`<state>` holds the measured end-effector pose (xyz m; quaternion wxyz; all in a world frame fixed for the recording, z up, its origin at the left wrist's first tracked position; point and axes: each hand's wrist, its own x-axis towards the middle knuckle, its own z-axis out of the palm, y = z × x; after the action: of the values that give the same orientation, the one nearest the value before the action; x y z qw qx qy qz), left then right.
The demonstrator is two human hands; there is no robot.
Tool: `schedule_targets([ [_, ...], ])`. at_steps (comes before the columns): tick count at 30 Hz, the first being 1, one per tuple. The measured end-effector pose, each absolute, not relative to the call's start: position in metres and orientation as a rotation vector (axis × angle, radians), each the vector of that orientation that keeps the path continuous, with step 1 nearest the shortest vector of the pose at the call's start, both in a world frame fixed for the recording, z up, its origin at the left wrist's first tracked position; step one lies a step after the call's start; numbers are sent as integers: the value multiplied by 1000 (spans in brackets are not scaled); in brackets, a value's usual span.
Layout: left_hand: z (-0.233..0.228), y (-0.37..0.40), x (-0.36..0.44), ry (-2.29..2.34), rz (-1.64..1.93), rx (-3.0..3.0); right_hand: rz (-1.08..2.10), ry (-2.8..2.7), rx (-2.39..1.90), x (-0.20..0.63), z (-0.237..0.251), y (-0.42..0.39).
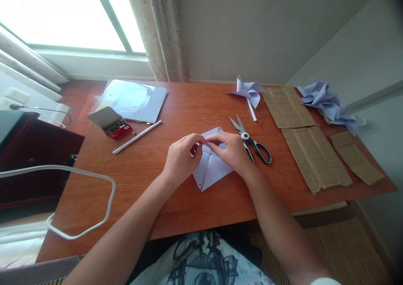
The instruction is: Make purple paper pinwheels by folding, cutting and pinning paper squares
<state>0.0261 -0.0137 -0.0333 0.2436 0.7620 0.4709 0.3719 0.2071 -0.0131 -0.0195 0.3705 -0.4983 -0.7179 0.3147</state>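
A pale lilac square of paper [210, 167] lies on the wooden table [151, 180], cut and partly folded toward its middle. My left hand [181, 157] and my right hand [231, 150] both pinch the folded corners together above the sheet's centre, fingertips nearly touching. Black-handled scissors [252, 141] lie just right of my right hand. Several tiny pins or beads [214, 118] are scattered beyond the paper.
A finished lilac pinwheel [248, 92] lies at the back. Corrugated cardboard strips [310, 150] cover the right side, with crumpled lilac paper [327, 102] behind. A white rolled stick [137, 137], a small open box [110, 122] and a paper stack [134, 100] lie left. A white cable [94, 180] loops nearby.
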Motion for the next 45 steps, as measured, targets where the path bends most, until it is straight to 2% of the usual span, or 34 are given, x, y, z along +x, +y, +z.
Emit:
schedule_targets([
  [10,-25,-14,30,1111,1118,1475,641,-1844,-1235,207,-18,-15],
  [24,-16,-11,27,999,948,968,453,-1830,-1035,205,-20,-16],
  [29,-17,-10,26,995,964,907,599,-1812,-1095,213,-17,-15],
  [32,-18,-9,25,1032,1007,901,656,-1655,-1357,231,-18,-10],
  [36,-21,-6,24,1073,1033,906,560,-1595,-1661,250,-22,-3],
  [42,-25,-6,27,1109,1011,947,682,-1699,-1757,244,-28,-1],
  [45,-24,-7,29,1115,1009,966,893,-1613,-1711,243,-31,-3],
])
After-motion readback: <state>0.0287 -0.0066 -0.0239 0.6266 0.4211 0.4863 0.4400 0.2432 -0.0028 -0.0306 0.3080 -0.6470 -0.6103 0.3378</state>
